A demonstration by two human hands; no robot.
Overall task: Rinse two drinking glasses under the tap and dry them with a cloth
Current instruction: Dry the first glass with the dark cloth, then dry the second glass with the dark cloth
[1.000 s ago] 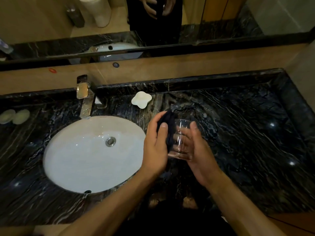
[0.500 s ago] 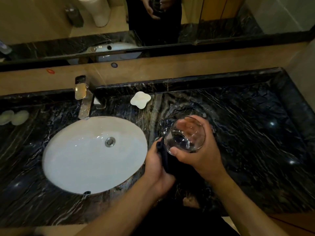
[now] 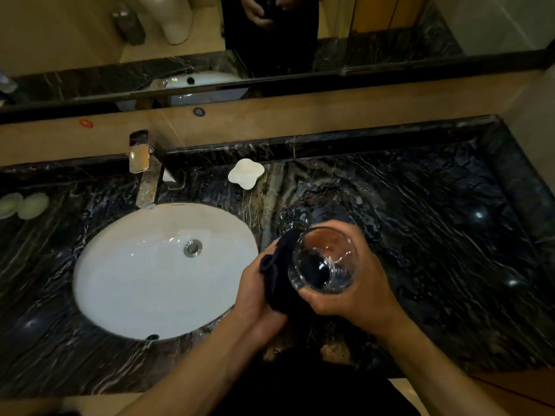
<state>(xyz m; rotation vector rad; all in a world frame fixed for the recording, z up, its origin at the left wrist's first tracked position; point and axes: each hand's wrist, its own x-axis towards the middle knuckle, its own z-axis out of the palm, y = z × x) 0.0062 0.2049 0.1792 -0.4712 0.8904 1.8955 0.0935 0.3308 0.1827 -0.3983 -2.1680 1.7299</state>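
Note:
My right hand (image 3: pixel 357 292) grips a clear drinking glass (image 3: pixel 326 259), tilted so its open mouth faces the camera, above the dark marble counter (image 3: pixel 435 235) just right of the sink. A dark cloth (image 3: pixel 279 283) is bunched in my left hand (image 3: pixel 255 292) and pressed against the glass's left side and base. A second clear glass (image 3: pixel 292 217) stands on the counter just behind my hands, faint against the marble. The chrome tap (image 3: pixel 144 175) at the sink's back edge shows no running water.
The white oval sink (image 3: pixel 144 283) lies left of my hands. A white clover-shaped dish (image 3: pixel 246 173) sits behind it near the backsplash. Two pale round soaps (image 3: pixel 22 205) lie at the far left. A mirror (image 3: pixel 270 40) runs along the back wall.
The glass went from upright, with the cloth held against its side, to tilted with its mouth toward me. My left hand dropped lower and now holds the cloth at its base.

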